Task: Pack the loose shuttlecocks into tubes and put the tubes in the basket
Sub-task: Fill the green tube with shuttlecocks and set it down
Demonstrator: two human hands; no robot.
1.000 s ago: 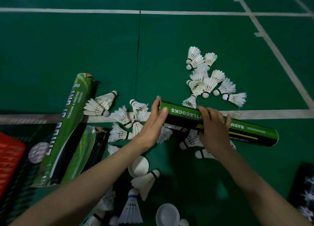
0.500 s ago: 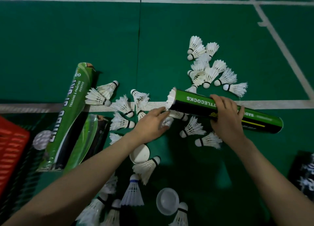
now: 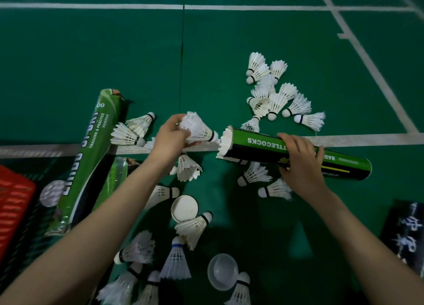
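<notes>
My right hand (image 3: 300, 164) grips a green and black shuttlecock tube (image 3: 259, 145) that lies across the white court line, its open end facing left with feathers showing at the mouth. My left hand (image 3: 169, 139) holds a white shuttlecock (image 3: 198, 129) by its feathers, cork pointing right, a short gap from the tube's mouth. Several loose shuttlecocks (image 3: 273, 95) lie in a heap beyond the tube, with others (image 3: 188, 169) scattered between and below my arms.
Two more green tubes (image 3: 89, 157) lie at the left, beside a red basket (image 3: 13, 208) at the left edge. Two white tube caps (image 3: 184, 208) (image 3: 222, 271) rest on the green court floor (image 3: 91, 59). A dark printed thing (image 3: 406, 233) sits at the right edge.
My left hand has picked a shuttlecock off the floor and lifted it to the tube's open end. My right hand still holds the tube, which has shifted slightly.
</notes>
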